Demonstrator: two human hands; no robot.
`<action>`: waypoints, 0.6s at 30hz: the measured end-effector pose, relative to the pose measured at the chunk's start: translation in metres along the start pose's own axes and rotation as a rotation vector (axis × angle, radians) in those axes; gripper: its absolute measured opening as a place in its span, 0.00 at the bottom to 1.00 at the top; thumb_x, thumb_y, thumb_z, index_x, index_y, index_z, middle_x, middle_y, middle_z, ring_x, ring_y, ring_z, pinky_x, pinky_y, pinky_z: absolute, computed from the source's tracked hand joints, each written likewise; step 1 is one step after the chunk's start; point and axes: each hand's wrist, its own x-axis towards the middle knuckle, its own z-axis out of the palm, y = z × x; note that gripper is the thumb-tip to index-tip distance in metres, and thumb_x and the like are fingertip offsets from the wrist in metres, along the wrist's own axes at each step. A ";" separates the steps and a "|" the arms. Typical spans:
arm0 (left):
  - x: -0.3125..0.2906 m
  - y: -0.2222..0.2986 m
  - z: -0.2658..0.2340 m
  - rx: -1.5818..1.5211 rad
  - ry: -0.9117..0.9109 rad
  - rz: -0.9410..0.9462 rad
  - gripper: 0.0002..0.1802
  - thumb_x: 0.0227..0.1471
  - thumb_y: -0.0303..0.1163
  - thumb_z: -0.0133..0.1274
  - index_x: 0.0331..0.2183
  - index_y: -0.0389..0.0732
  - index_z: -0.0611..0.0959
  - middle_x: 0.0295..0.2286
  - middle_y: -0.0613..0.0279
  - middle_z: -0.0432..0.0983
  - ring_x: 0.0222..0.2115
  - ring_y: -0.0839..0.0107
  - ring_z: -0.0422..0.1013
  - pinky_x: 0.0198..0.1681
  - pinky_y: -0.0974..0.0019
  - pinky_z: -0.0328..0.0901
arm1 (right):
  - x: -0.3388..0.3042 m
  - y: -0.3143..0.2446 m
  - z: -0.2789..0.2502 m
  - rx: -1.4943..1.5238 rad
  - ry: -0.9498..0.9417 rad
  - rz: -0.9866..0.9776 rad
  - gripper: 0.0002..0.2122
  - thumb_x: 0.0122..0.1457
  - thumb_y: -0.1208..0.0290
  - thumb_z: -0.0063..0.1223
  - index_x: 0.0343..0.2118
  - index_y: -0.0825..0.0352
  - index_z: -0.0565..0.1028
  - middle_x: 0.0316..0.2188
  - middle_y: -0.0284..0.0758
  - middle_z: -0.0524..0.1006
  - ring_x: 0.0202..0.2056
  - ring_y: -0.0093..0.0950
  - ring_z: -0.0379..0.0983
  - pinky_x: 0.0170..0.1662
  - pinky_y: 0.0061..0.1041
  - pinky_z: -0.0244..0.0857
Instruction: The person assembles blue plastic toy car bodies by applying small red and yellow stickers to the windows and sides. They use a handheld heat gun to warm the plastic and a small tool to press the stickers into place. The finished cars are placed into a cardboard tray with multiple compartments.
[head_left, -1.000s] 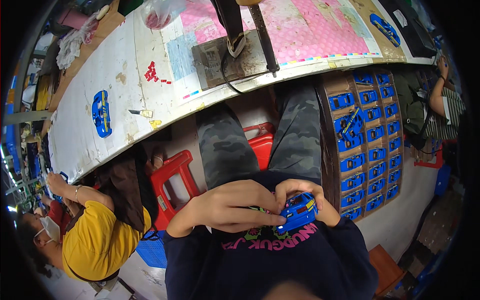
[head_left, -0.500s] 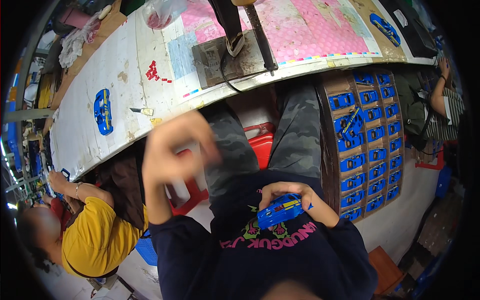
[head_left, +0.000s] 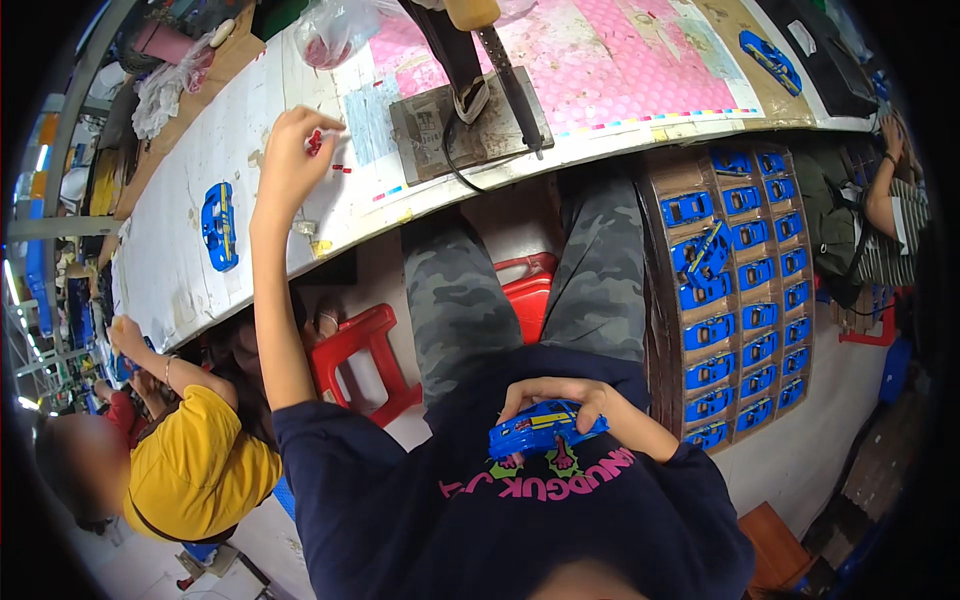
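My left hand (head_left: 290,155) is over the white worktable, arm stretched forward. Its thumb and index finger are apart, with small red pieces (head_left: 315,142) visible between them; I cannot see it holding any. Close to my chest, my right hand (head_left: 570,393) grips a blue toy car body (head_left: 540,428) with yellow stripes. Another blue toy car (head_left: 218,227) lies on the table, left of my left hand. More red bits (head_left: 342,170) sit beside the hand, nearer the table's front edge.
A metal-based bench press (head_left: 465,125) stands on the table ahead. To my right, a cardboard tray (head_left: 735,300) holds several blue cars in rows. A person in yellow (head_left: 200,455) works at left; another sits at far right. A red stool (head_left: 365,360) stands below the table.
My left hand has swung forward from above my lap to the red pieces on the table. My right hand still holds the toy car, shifted slightly left and tilted differently.
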 end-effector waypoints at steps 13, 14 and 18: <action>-0.046 -0.007 0.004 0.092 0.115 -0.094 0.07 0.36 0.23 0.52 0.25 0.39 0.78 0.24 0.59 0.67 0.29 0.63 0.62 0.34 0.65 0.59 | -0.001 -0.008 -0.002 -0.020 0.049 0.040 0.35 0.32 0.62 0.57 0.44 0.76 0.59 0.39 0.48 0.67 0.39 0.36 0.68 0.42 0.29 0.61; -0.045 -0.004 0.004 0.101 0.118 -0.092 0.06 0.36 0.23 0.53 0.25 0.38 0.78 0.23 0.59 0.67 0.29 0.63 0.63 0.34 0.65 0.59 | -0.002 -0.007 -0.003 -0.018 0.061 0.034 0.35 0.32 0.62 0.57 0.44 0.76 0.59 0.39 0.48 0.67 0.39 0.36 0.68 0.42 0.29 0.61; -0.042 -0.005 0.007 0.103 0.117 -0.070 0.05 0.36 0.24 0.53 0.24 0.38 0.78 0.23 0.59 0.67 0.29 0.63 0.63 0.34 0.65 0.59 | -0.004 -0.003 -0.004 -0.037 0.078 0.024 0.36 0.32 0.61 0.57 0.44 0.77 0.59 0.39 0.48 0.66 0.39 0.36 0.68 0.42 0.28 0.61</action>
